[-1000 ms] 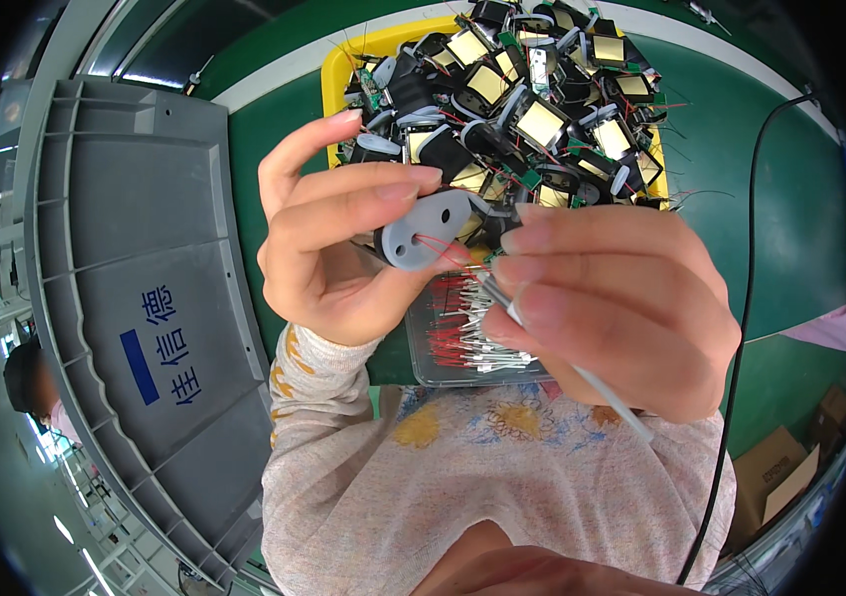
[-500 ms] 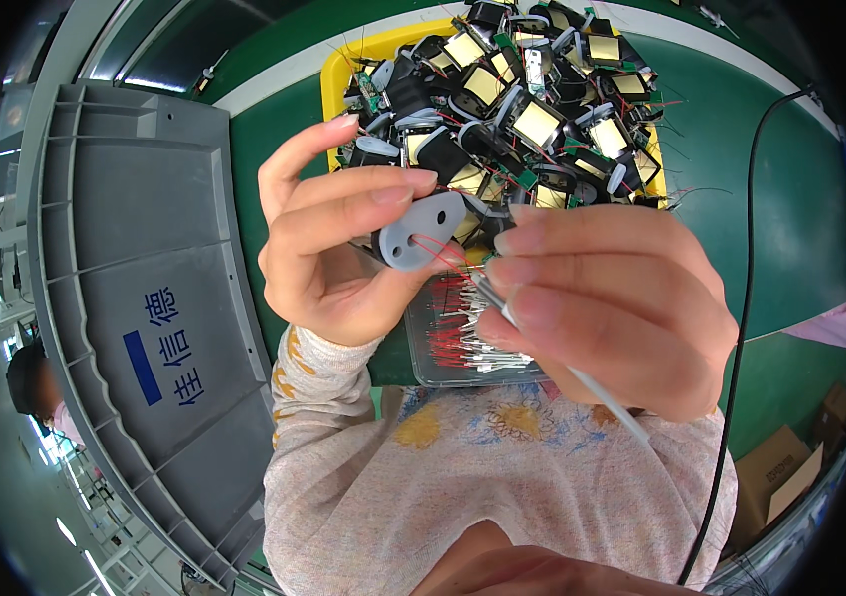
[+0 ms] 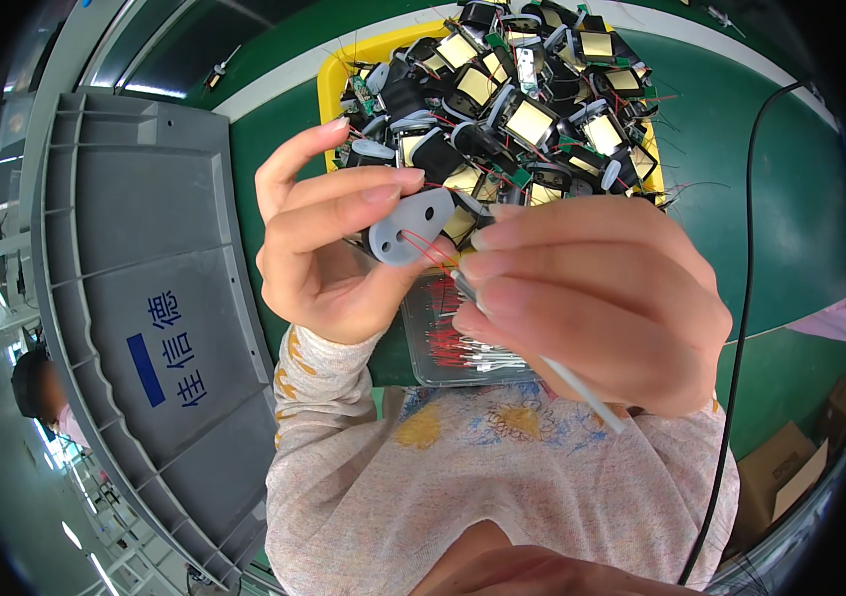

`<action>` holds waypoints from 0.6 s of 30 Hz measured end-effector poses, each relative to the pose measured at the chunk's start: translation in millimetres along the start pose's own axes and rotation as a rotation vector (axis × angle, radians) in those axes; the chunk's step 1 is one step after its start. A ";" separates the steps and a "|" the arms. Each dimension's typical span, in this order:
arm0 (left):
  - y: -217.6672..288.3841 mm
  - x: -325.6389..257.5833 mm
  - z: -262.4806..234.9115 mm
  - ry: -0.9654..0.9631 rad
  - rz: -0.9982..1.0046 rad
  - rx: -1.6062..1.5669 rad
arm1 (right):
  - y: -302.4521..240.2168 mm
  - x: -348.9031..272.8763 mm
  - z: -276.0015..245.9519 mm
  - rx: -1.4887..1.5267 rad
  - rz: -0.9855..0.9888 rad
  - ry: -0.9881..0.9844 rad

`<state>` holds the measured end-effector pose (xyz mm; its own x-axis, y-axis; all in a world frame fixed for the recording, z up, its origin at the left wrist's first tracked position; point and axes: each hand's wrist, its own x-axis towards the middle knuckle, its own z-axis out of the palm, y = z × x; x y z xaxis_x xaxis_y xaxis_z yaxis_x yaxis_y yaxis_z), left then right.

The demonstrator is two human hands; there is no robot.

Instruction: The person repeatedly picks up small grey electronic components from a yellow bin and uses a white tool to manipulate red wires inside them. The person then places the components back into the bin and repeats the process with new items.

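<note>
My right hand (image 3: 597, 303) has shifted toward nine o'clock, gripping the rod (image 3: 583, 392), my left hand (image 3: 328, 248) pinching the stiff-looking case (image 3: 413, 219) edgewise.

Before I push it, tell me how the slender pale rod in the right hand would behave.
The slender pale rod is probably stiff: its end juts straight past the right hand, unsupported. It may be light, being so thin. It might roll, as its side looks rounded, though I cannot tell its material.
</note>
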<state>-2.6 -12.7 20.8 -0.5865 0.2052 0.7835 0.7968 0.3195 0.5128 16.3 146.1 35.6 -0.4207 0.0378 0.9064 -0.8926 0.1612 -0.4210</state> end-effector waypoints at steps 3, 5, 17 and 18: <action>-0.2 -0.6 -0.8 0.001 0.004 0.020 | -4.7 3.6 -7.8 -0.053 0.049 -0.104; 0.1 -1.7 -2.3 -0.003 0.009 0.047 | -2.0 2.4 -11.7 -0.053 0.040 -0.158; 1.7 -0.5 1.6 0.017 0.034 0.097 | 16.6 3.9 -19.0 -0.006 0.032 -0.307; 2.7 0.5 1.3 0.002 0.037 0.110 | 16.5 3.6 -17.7 0.003 0.048 -0.297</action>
<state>-1.0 -10.5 22.2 -0.5565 0.2174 0.8019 0.7972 0.4116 0.4416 2.9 166.4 32.5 -0.4910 -0.2449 0.8361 -0.8709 0.1636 -0.4635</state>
